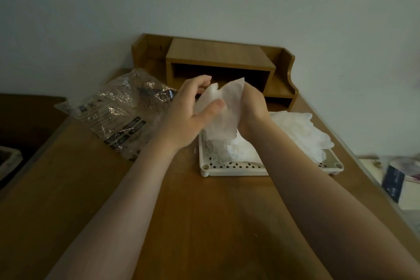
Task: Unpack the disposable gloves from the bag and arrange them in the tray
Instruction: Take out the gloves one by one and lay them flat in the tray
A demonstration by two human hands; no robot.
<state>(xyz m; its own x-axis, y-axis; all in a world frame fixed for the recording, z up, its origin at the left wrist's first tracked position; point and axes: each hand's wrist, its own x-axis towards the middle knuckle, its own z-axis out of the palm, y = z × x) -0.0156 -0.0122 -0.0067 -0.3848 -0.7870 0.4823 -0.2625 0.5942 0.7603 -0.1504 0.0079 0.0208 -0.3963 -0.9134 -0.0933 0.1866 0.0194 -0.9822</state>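
Two hands, left hand (191,118) and right hand (251,110), both gripping one glove (223,111) above one tray (229,171).

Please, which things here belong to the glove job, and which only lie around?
Job: held gloves, left hand, right hand, gloves in tray, tray, bag.
Lying about: wooden shelf, boxes beside the desk.

Two bare forearms, uncovered from lower frame edge to wrist; no sleeves, watch, bracelet or rings visible. Left hand (191,116) and right hand (251,109) ungloved. Short, unpainted nail on the left thumb. Forearms slender and smooth. Lighting too dim for finer marks.
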